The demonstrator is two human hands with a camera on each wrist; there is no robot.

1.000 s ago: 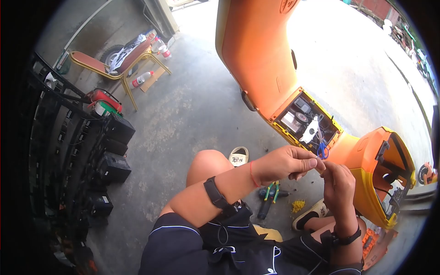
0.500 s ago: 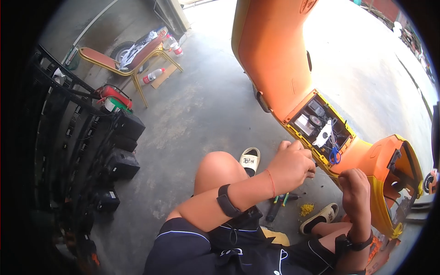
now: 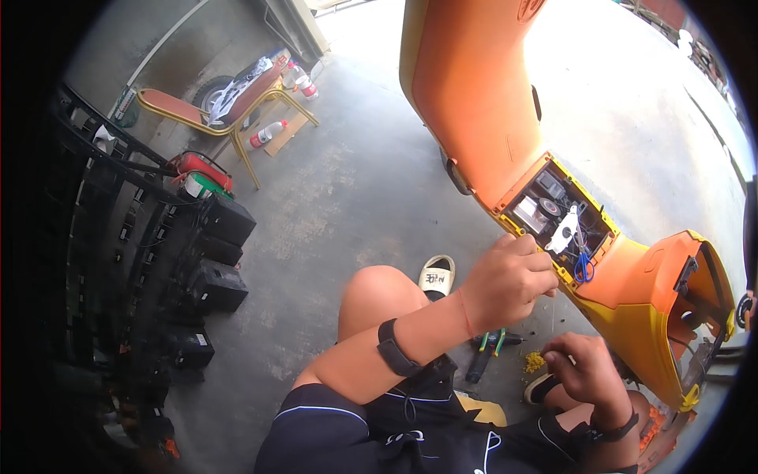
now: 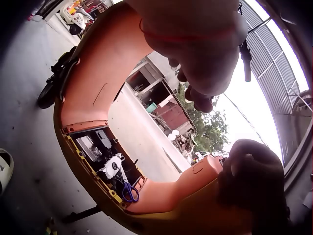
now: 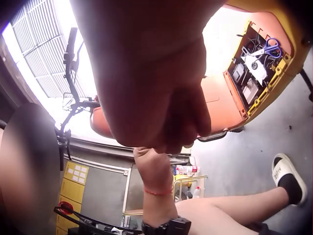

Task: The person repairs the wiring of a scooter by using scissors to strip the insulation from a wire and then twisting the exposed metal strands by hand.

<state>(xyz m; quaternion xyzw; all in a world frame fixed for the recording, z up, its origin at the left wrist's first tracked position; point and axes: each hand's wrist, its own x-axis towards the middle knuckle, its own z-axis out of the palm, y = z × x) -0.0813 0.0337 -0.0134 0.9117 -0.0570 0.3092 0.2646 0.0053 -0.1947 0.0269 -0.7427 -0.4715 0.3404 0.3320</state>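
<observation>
My left hand (image 3: 509, 280), with a red string at its wrist, is raised before the orange scooter (image 3: 474, 103). Its curled fingers pinch a thin pale strand (image 3: 553, 316) that runs down toward my right hand (image 3: 586, 367). The right hand is lower and nearer my body, fingers and thumb curled in at the strand's lower end. Beyond the left hand is the scooter's uncovered compartment (image 3: 517, 219), holding a white part (image 3: 564, 231) and blue-handled scissors (image 3: 584, 268). The right wrist view shows the right hand (image 5: 161, 98) from behind, its fingertips mostly hidden.
Green-handled pliers (image 3: 491, 341) and a dark tool (image 3: 477, 365) lie on the floor beside yellow scraps (image 3: 534, 362). At the left stand several black boxes (image 3: 217, 286) and a red-and-gold chair (image 3: 174, 109). A plastic bottle (image 3: 268, 134) lies near the chair.
The hands were together a second ago, then drew apart with the strand stretched between them. Since then my right hand has dropped lower and toward me, while the left stays raised.
</observation>
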